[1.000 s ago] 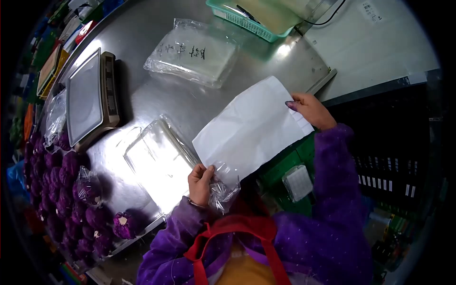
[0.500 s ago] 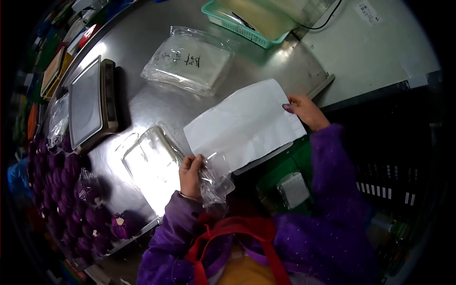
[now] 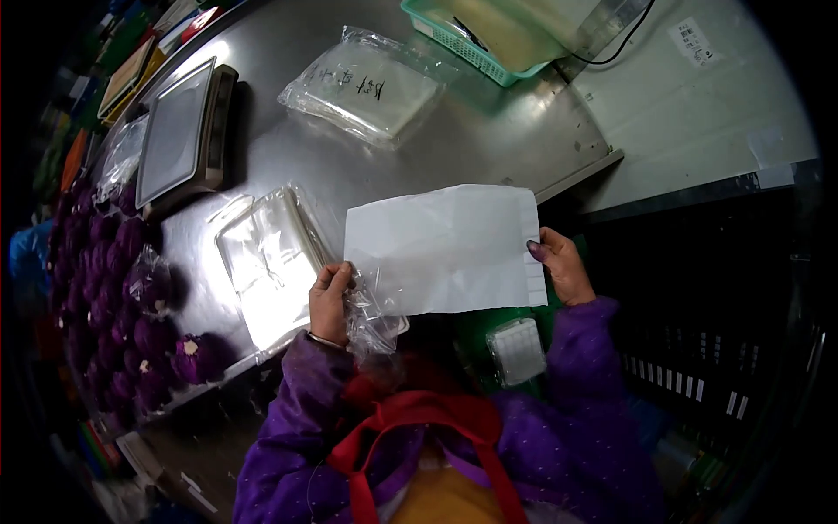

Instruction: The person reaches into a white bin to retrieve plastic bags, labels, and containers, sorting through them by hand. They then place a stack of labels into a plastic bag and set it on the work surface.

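The left hand (image 3: 329,303) pinches the left edge of a white sheet (image 3: 445,249), with a crumpled clear bag (image 3: 371,323) hanging at the same hand. The right hand (image 3: 563,264) grips the sheet's right edge, the thumb on top; its thumb looks stained dark. Below the sheet, a wrapped white pack (image 3: 517,351) lies on something green, probably a crate, though that area is dim. On the metal table (image 3: 288,162), a stack of clear bags (image 3: 271,258) lies just beside the left hand. Farther off are a marked packet (image 3: 362,92), a scale (image 3: 179,135) and a teal basket (image 3: 476,54). Purple cabbages (image 3: 113,297) cover the table's left end.
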Tool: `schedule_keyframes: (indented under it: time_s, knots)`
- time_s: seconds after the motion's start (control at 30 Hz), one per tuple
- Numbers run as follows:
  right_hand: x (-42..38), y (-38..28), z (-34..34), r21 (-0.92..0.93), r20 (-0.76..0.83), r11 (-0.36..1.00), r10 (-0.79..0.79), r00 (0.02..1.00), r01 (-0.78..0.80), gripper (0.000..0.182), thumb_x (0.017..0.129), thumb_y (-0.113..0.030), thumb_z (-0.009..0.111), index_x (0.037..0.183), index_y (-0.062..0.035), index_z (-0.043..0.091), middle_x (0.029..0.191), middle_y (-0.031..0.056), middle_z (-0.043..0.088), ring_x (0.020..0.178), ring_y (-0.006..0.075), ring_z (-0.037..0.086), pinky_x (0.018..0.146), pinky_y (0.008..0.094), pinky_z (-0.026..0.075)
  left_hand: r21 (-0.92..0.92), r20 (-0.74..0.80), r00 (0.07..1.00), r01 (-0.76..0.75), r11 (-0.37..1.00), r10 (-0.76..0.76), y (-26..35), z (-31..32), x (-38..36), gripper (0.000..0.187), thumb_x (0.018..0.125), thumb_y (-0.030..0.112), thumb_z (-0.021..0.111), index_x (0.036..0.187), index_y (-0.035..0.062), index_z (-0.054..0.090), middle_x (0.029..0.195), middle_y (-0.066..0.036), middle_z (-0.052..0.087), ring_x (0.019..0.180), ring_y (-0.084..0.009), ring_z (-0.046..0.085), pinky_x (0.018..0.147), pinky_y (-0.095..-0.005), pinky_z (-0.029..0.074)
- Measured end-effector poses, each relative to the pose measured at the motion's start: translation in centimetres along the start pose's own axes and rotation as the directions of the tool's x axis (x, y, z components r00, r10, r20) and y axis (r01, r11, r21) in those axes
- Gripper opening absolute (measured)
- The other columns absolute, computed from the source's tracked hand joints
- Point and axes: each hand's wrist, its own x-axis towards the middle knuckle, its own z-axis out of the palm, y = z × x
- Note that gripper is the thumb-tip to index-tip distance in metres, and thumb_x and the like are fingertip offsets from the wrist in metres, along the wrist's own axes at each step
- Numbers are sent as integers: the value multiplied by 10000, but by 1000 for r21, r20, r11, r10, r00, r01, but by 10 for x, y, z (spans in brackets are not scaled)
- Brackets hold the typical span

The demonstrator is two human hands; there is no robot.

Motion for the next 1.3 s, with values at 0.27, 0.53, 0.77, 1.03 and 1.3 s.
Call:
schedule_keyframes:
  time_s: [0.27,0.53,0.77,1.03,1.3]
  knots:
    - [-27,14,13,22,147,999,34,989,-37,283,866,-87,558,1122,31,544,1013,80,624,925,145,577,856,267,430,3,-80,996,-26,1000,27,-5,-34,-49,118,877,157,609,838,46,602,694,29,520,591,-42,446,546,-191,371]
    - [-72,78,79,65,267,998,-41,963,24,294,864,-10,519,1155,1,562,1070,80,624,973,145,571,866,271,433,-247,-407,913,-151,957,39,-27,-78,-100,144,878,155,594,776,54,602,668,47,510,601,-57,473,551,-212,395]
    - [-154,106,252,-66,642,992,-39,766,106,816,659,-77,724,1366,-81,318,1388,114,358,1308,261,309,1075,360,234,-542,-223,974,-92,836,-37,-115,-169,-145,229,909,248,505,920,38,594,838,-24,600,778,-111,559,724,-262,449]
    - [-261,197,416,-104,642,969,-108,759,226,419,694,-13,678,1090,-39,542,1150,125,539,1091,182,489,909,306,393,-790,45,967,-119,601,251,-150,-317,-251,336,968,300,406,1055,13,558,1096,-96,569,1018,-181,533,887,-324,409]
    - [-315,265,489,-337,599,866,-105,794,369,301,729,-68,600,1019,-36,528,973,114,578,942,239,542,826,376,417,-803,-246,936,-52,593,-251,-174,-336,-340,431,926,322,493,1289,99,426,1244,-62,495,1133,-221,486,974,-375,388]
